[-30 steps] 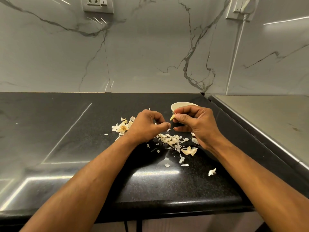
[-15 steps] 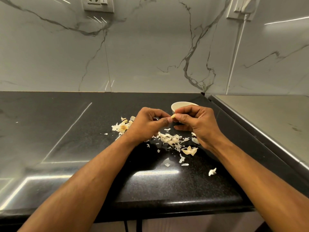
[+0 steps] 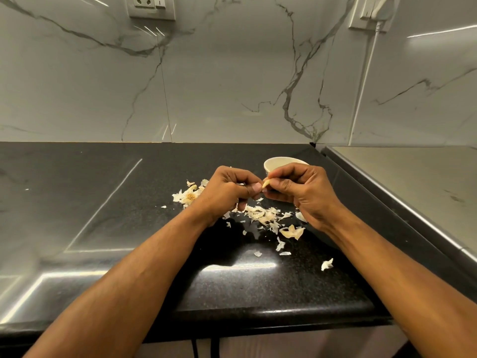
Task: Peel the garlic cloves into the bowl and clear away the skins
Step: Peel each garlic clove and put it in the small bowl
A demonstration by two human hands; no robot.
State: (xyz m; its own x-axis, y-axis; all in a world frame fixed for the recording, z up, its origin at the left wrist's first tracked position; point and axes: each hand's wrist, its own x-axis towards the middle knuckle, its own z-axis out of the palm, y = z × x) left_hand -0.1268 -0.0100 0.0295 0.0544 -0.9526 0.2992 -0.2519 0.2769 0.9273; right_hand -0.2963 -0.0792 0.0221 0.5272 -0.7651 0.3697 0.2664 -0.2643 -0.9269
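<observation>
Near the worktop's right edge, just before the bowl (image 3: 277, 161), right hand (image 3: 307, 195) pinches a garlic clove (image 3: 265, 182); left hand (image 3: 227, 192) picks at it. Skins (image 3: 260, 215) litter the worktop (image 3: 77, 202), uncleared. Bowl contents hidden.

Both hands meet above the black counter (image 3: 108, 208): the right hand (image 3: 307, 195) pinches a garlic clove (image 3: 265, 182), the left hand (image 3: 227, 192) touching it. The bowl (image 3: 277, 164) sits at twelve o'clock, skins (image 3: 263, 215) at six.
</observation>
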